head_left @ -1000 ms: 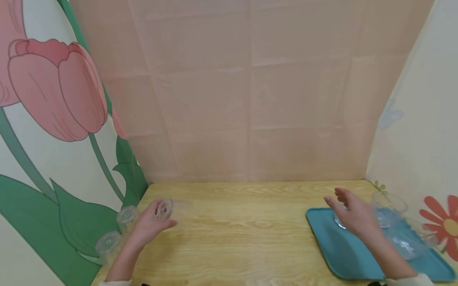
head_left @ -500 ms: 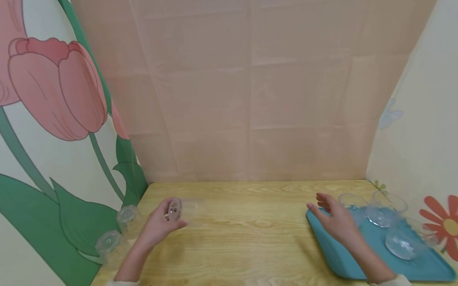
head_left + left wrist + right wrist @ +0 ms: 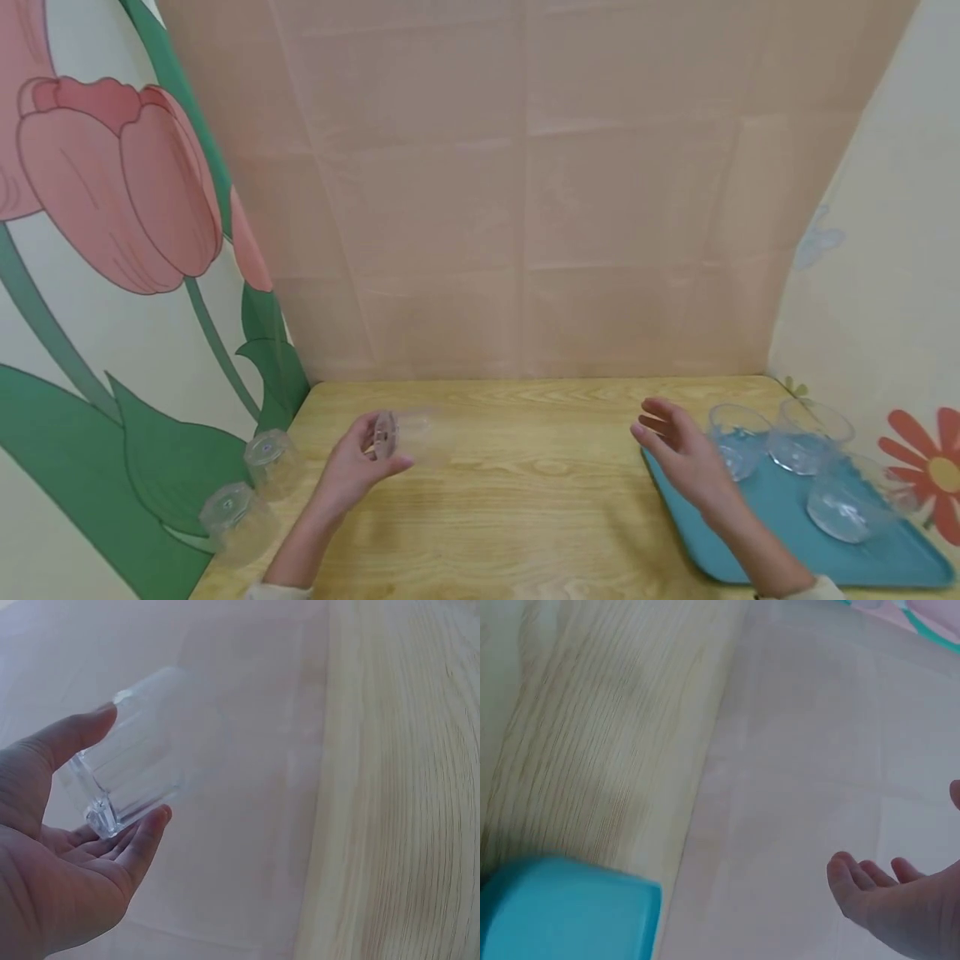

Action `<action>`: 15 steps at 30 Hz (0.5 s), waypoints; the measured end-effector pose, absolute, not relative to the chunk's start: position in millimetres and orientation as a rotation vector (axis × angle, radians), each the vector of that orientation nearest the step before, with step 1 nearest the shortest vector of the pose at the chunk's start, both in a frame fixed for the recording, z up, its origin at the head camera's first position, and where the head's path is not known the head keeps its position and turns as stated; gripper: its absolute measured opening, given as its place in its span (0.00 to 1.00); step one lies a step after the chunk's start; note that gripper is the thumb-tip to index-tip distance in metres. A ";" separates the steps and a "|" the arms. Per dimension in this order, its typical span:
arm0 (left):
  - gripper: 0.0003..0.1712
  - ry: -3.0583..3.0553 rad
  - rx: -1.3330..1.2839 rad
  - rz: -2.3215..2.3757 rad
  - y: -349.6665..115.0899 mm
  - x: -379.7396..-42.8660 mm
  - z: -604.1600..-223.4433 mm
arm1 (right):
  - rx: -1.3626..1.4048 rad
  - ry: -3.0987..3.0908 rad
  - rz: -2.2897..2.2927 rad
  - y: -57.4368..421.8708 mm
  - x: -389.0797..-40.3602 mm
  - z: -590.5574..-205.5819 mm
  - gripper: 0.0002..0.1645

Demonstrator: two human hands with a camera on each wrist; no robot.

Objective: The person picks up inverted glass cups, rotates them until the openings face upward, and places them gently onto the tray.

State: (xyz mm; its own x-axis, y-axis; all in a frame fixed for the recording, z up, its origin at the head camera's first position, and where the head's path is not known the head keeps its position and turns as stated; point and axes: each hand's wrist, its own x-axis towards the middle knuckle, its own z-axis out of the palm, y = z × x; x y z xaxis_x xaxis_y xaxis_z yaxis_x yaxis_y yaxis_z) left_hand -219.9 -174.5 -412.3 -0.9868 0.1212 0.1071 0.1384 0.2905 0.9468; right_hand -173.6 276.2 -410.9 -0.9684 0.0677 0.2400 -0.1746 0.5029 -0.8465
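My left hand grips a clear plastic cup near its base, thumb on one side and fingers on the other. The cup lies on its side in the air over the table, its mouth facing right in the head view. My right hand holds nothing; its fingers are loosely bent above the left edge of the blue tray. In the right wrist view the fingers show at the lower right, away from the tray corner.
Two clear cups stand upside down at the table's left edge. On the tray are three clear cups, two standing and one tilted. A pink sheet hangs behind the wooden table.
My left hand has carried the cup rightward, turning it further onto its side. My empty right hand has moved left, away from the cups on the tray.
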 end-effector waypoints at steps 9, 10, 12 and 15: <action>0.49 -2.454 -0.289 -1.953 -155.0 -220.5 -414.7 | 0.256 -2.373 1.727 262.3 -171.4 -414.0 0.33; 0.49 -2.448 -0.291 -1.960 -152.7 -220.3 -415.0 | 0.273 -2.366 1.750 260.7 -171.4 -414.1 0.33; 0.49 -2.431 -0.301 -1.981 -148.3 -219.8 -415.3 | 0.291 -2.363 1.786 257.8 -171.1 -413.3 0.33; 0.49 -2.410 -0.315 -2.011 -142.0 -218.4 -414.4 | 0.299 -2.373 1.824 253.2 -169.5 -410.6 0.33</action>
State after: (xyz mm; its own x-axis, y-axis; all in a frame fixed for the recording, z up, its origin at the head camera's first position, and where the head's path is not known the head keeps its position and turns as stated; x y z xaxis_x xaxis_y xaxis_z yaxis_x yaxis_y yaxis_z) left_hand -218.4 -142.0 -414.4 -0.9800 0.1604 0.1178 0.1446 0.1673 0.9753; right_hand -169.5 253.2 -410.6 -0.9714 -0.0756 0.2251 -0.2369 0.2483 -0.9393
